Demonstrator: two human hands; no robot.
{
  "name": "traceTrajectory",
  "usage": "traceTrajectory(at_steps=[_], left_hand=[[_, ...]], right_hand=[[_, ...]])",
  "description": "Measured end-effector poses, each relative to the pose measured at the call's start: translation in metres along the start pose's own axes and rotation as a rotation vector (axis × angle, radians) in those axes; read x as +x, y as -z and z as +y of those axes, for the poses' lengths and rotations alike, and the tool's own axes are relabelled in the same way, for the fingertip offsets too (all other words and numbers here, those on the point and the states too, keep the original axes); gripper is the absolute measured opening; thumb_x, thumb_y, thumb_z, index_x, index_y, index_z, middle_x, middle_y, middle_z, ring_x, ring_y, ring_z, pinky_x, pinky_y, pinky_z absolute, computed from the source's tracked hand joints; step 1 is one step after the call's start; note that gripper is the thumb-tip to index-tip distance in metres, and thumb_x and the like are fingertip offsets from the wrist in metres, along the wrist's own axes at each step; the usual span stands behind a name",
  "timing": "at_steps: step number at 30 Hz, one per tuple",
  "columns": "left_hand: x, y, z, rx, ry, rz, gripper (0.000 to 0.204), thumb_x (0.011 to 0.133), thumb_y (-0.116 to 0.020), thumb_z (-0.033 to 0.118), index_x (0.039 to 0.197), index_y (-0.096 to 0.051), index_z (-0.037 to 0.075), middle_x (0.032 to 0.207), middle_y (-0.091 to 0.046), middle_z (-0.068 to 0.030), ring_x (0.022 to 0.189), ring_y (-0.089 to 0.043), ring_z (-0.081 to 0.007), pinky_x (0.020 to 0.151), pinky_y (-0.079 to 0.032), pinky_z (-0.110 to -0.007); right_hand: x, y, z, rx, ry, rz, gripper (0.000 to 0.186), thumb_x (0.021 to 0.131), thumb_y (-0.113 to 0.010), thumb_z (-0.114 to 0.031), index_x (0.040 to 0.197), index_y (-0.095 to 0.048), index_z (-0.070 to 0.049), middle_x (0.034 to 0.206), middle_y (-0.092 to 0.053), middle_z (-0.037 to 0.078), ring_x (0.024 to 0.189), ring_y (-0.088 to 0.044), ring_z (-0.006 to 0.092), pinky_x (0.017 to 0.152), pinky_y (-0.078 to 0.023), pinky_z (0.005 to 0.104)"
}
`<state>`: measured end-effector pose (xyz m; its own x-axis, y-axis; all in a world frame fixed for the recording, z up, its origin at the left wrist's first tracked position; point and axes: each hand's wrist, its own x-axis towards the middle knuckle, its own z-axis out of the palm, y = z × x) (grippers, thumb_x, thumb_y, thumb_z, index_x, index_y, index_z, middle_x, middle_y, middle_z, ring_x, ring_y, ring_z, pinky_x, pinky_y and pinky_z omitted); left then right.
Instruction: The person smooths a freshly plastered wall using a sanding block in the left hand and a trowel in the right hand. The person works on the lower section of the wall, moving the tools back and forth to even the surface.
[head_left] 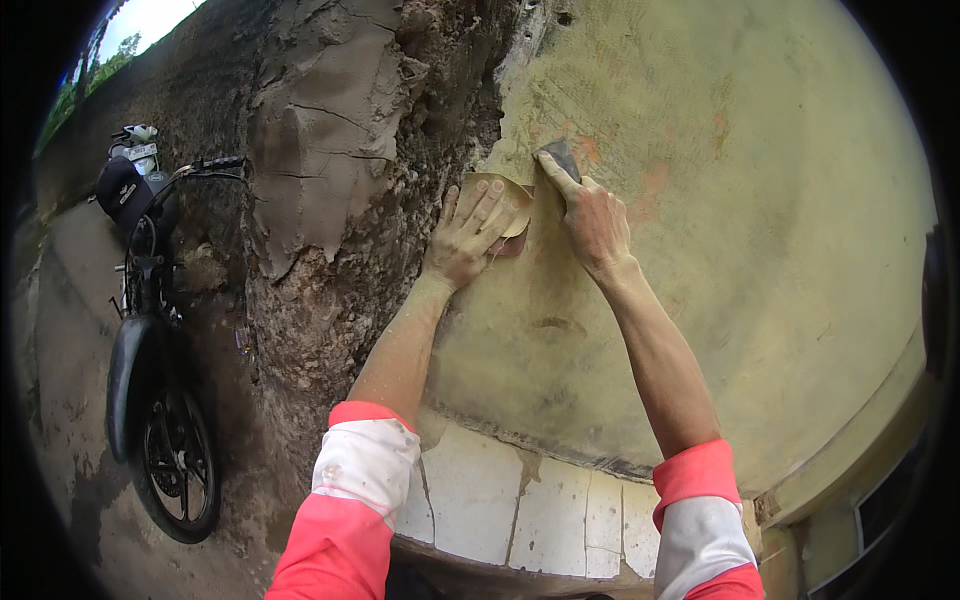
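Observation:
My left hand point(470, 235) lies with its fingers stretched over a curled sheet of sandpaper point(517, 205), tan on one face and reddish brown on the other, and holds it against the wall's broken edge. To its right, my right hand point(598, 225) grips a small dark grey flat piece point(562, 157) against the yellow-green wall point(760, 230). The index finger reaches along that piece; its exact kind cannot be made out. Around it the paint is scratched, with orange patches point(652, 185) showing.
Left of my hands runs a rough strip of bare, crumbling wall point(330, 310) with cracked grey-brown plaster point(315, 140) above. A motorbike point(150, 330) with a dark cap point(124, 190) on it stands farther left. White tiles point(540, 505) cover a ledge below the wall.

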<state>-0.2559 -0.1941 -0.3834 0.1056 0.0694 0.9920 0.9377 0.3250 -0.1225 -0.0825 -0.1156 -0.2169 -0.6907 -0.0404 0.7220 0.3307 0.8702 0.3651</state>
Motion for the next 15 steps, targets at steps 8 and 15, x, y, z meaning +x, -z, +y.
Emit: traceTrajectory(at_steps=[8,15], left_hand=[[-0.002,-0.003,0.006,-0.002,-0.016,-0.007,0.064,0.092,-0.069,0.028,0.154,-0.054,0.024,0.168,-0.041,-0.008,0.157,-0.034,-0.031,0.128,-0.026,-0.059],[0.007,-0.008,0.015,-0.03,-0.011,0.0,0.064,0.094,-0.067,0.027,0.157,-0.052,0.025,0.168,-0.04,-0.009,0.157,-0.033,-0.0311,0.13,-0.022,-0.059]], right_hand=[[0.041,0.017,-0.002,0.017,0.023,0.085,0.054,0.105,-0.044,-0.009,0.154,-0.054,-0.03,0.104,-0.075,0.022,0.093,-0.077,0.0361,0.083,-0.063,0.0491],[0.061,0.03,-0.013,0.071,-0.022,0.039,0.065,0.097,-0.054,-0.001,0.153,-0.055,-0.033,0.112,-0.075,0.02,0.099,-0.075,0.0379,0.089,-0.061,0.0503]])
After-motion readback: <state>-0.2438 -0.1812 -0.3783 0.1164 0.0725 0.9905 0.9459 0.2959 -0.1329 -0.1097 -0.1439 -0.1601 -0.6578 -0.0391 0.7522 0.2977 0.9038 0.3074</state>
